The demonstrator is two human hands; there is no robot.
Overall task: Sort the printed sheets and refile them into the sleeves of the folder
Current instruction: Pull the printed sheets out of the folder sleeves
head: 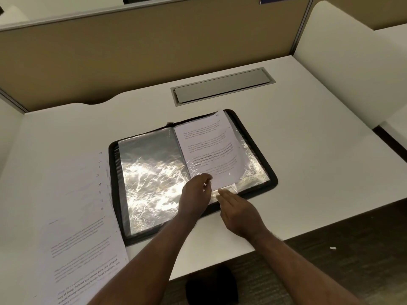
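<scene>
A black zip folder [253, 133] lies open on the white desk, its shiny clear sleeves catching the light. The left sleeve [152, 172] looks empty. A printed sheet [209, 146] lies over the right sleeve [253, 170], its far corner sticking past the folder's top edge. My left hand [196, 194] pinches the near edge of that sheet at the sleeve's mouth. My right hand [237, 208] rests flat, fingers straight, on the near edge of the right sleeve. A fanned stack of several numbered printed sheets [83, 227] lies left of the folder.
A grey cable hatch [222, 85] is set into the desk [308, 150] behind the folder. Tan partition panels wall the back, a white divider [352, 62] the right. The desk's front edge runs close under my forearms; a dark object [211, 285] sits on the floor.
</scene>
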